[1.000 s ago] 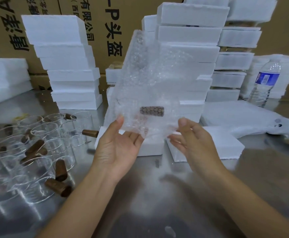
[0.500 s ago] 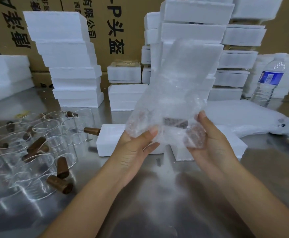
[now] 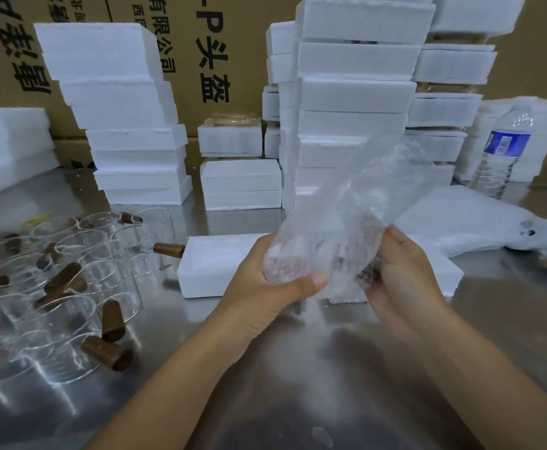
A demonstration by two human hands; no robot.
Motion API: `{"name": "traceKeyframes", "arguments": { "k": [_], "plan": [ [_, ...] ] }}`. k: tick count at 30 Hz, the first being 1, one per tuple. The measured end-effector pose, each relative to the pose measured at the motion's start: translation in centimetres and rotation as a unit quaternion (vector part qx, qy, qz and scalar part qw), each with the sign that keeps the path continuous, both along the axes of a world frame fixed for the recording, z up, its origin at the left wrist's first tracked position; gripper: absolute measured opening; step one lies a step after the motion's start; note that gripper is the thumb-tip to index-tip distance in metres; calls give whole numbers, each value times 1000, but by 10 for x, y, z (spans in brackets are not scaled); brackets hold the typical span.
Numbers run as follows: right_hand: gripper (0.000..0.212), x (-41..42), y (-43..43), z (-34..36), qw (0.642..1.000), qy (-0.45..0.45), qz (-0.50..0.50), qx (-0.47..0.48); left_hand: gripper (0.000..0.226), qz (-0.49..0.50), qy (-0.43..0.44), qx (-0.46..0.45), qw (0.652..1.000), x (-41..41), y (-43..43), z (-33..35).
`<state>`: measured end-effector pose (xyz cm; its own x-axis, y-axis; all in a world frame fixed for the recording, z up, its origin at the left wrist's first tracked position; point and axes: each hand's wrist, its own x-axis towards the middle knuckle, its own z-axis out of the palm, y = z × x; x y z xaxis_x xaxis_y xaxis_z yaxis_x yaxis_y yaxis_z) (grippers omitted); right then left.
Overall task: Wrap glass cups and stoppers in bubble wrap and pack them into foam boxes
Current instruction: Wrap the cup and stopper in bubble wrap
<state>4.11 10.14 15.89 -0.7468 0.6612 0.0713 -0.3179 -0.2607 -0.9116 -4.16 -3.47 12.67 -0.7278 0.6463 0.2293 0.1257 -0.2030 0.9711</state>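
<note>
From my end the steel table (image 3: 298, 378) fills the view, with cartons (image 3: 233, 34) walling its far edge; in front of them the foam stacks (image 3: 126, 125) stand along that edge, the tallest near the middle; one low foam box (image 3: 220, 264) lies flat at mid-table, just behind the hands, and I judge it the likely home for this bundle, though I cannot see whether it is open; the wrap (image 3: 346, 206) is the thing that has changed: a second ago it was a flat sheet held up with a stopper lying across it, and now it is folded over into a loose tube, its free end trailing up and to the right; the cups (image 3: 80, 254) crowd the left edge of the table, unwrapped, so most of the job is still ahead; a bottle (image 3: 502, 151) stands toward the far right corner; my left hand (image 3: 265, 287) has its fingers and thumb curled round the lower left of the wrap, clamped on it; my right hand (image 3: 402, 274) is closed on the lower right end in the same way; loose stoppers (image 3: 106, 352) lie among and beside the cups; the stopper (image 3: 367, 274) being wrapped shows as a dark patch through the plastic at the right fingers, held above the table; I read this as the roll half made, with the tail still to wind round.
</note>
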Motion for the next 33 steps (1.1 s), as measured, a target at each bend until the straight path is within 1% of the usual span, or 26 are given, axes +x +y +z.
{"name": "traceKeyframes", "arguments": {
  "k": [2,4,8,11,13,16,17,19,21,23,24,26,28,29,30,31,32,33],
  "plan": [
    [13,1,1,0,999,-9,-6,44,76,2,36,-17,999,0,-1,1],
    [10,2,2,0,994,-14,-20,104,72,-4,66,-38,997,2,-3,2],
    [24,5,0,1,967,3,-59,247,56,-21,116,-65,991,8,-3,3],
    [27,6,2,0,945,-18,-39,325,56,-5,136,-77,988,9,-2,3],
    [29,7,1,-1,922,-27,-12,386,59,16,159,-78,984,10,-2,3],
    [37,8,-6,-1,869,-24,3,495,74,34,183,-53,981,11,-3,4],
    [37,8,-7,-2,855,-23,8,518,79,37,188,-47,980,11,-3,5],
    [33,7,-7,-4,842,-28,21,539,84,48,216,-43,974,11,-3,8],
    [24,7,-7,-5,842,-38,39,537,86,55,251,-56,965,12,-3,10],
    [23,6,-7,-5,845,-30,40,533,79,54,263,-72,961,13,-3,12],
    [23,5,-7,-6,849,-19,34,526,71,59,264,-75,960,13,-3,11],
    [26,4,-6,-6,872,6,7,490,54,75,255,-63,962,12,-1,10],
    [19,4,-5,-3,891,39,-49,449,47,96,239,-58,965,9,-2,8],
    [15,5,-5,-2,894,62,-80,436,47,105,229,-60,966,8,-2,8],
    [14,7,-4,0,890,87,-107,435,47,110,222,-61,967,7,-3,7],
    [15,9,-4,1,873,112,-129,456,47,111,218,-61,968,7,-4,7],
    [19,11,-4,0,846,130,-146,496,48,113,215,-65,968,6,-5,7],
    [23,12,-4,-1,811,143,-156,546,49,115,213,-68,968,6,-5,7]
  ]
}}
